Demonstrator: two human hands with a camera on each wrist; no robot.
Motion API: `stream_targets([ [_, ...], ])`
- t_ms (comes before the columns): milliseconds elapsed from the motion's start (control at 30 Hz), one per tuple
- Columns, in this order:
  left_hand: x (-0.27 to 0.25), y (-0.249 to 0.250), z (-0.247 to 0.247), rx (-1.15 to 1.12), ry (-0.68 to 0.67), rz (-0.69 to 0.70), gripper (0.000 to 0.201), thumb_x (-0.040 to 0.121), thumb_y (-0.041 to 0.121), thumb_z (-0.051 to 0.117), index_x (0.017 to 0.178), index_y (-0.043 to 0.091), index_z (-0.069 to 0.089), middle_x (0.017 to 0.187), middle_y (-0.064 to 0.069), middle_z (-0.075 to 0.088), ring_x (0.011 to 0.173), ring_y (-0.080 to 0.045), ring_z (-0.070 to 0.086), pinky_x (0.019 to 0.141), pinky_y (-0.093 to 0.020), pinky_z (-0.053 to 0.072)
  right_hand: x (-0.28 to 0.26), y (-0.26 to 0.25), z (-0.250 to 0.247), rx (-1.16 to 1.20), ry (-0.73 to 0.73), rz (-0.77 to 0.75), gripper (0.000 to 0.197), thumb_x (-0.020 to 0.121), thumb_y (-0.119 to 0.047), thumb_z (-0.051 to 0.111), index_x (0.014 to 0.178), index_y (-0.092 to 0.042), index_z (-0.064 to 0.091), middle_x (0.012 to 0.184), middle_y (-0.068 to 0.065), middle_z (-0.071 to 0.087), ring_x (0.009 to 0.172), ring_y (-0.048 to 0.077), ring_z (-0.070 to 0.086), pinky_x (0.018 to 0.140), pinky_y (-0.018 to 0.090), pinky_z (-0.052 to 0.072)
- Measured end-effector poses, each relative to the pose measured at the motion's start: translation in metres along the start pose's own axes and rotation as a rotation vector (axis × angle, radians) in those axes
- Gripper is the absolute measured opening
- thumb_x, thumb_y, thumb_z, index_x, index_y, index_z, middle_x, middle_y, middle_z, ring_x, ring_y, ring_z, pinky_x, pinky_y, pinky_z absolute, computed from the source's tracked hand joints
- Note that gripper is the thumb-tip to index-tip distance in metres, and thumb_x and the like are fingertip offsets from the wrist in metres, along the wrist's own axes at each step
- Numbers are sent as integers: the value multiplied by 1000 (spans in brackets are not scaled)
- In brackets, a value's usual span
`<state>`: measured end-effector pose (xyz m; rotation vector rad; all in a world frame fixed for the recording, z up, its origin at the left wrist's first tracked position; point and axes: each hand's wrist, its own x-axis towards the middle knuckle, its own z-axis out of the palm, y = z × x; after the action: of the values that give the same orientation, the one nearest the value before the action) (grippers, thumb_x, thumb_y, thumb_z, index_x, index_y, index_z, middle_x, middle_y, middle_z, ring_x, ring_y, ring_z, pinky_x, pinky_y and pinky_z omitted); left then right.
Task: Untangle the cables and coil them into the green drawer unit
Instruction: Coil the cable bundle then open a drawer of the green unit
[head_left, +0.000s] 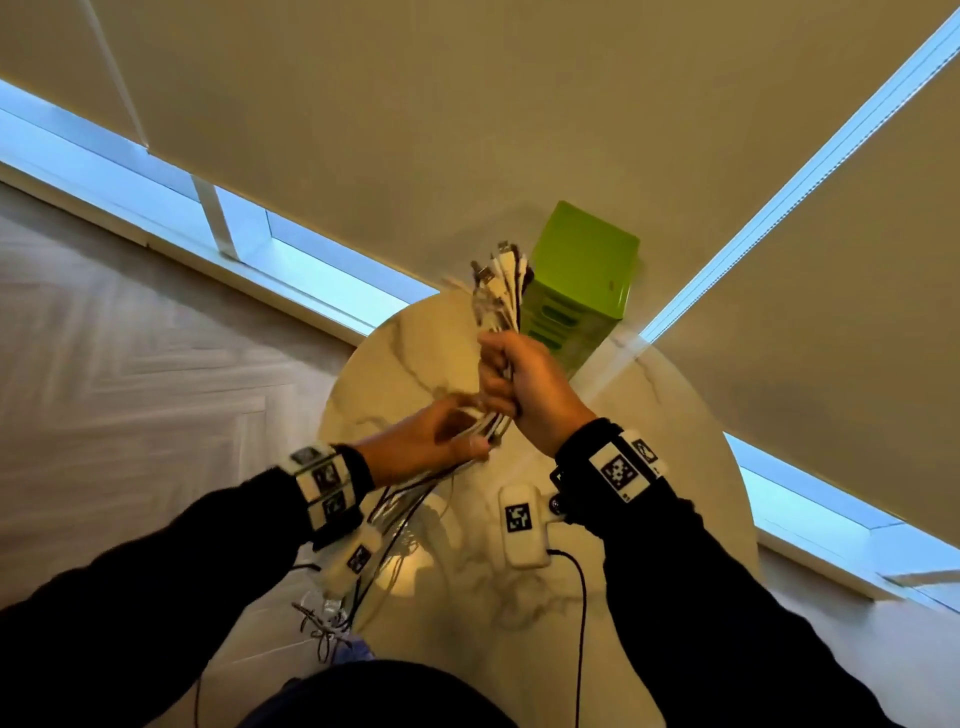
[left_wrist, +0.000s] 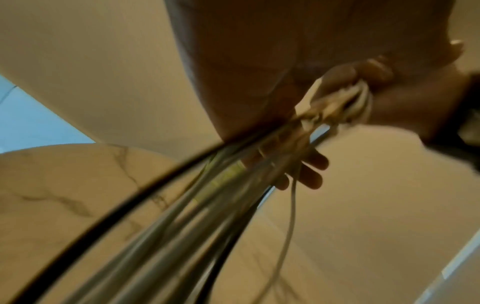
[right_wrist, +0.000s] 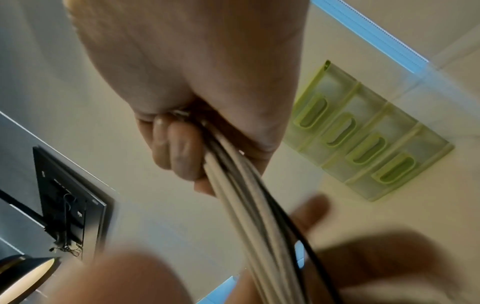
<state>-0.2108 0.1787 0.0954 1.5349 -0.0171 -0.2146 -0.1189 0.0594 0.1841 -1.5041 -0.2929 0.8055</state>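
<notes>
Gripping cables (head_left: 496, 306) between both hands (head_left: 498, 410).

Drawer unit (head_left: 582, 280) (upright) behind cables (head_left: 496, 296)

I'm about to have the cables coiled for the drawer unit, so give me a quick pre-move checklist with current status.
1. Right hand grips the cable bundle: ok.
2. Left hand holds the bundle lower down: ok.
3. Plug ends gathered above the right fist: ok.
4. Loose ends free of knots: not ok, they hang tangled off the table edge.
5. Green drawer unit has an open drawer: not ok, all four look shut.
</notes>
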Motion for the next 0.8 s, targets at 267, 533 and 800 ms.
stream_targets([
  [267,-3,-11,38,523,-29,67,25,103,45,47,111,21,45,79,-11,65,65,-29,63,65,-47,53,-4,-8,-1,101,53,-17,32,101,-24,52,71,-15,44,69,5,47,55,20,53,40,24,37],
  [533,-18,-12,30,584,71,120,30,99,62,35,108,33,40,80,0,62,69,-16,58,64,-38,46,4,-11,-17,381,3,86,36,102,-41,51,73,-22,46,48,-3,27,29,6,24,31,13,14],
  [800,-38,-36,-8,495,24,-75,41,88,61,63,92,20,56,71,-4,60,60,-6,55,61,-30,49,4,-24,-36,494,27,35,36,103,-42,49,74,-21,46,46,-4,29,28,5,24,28,15,15],
])
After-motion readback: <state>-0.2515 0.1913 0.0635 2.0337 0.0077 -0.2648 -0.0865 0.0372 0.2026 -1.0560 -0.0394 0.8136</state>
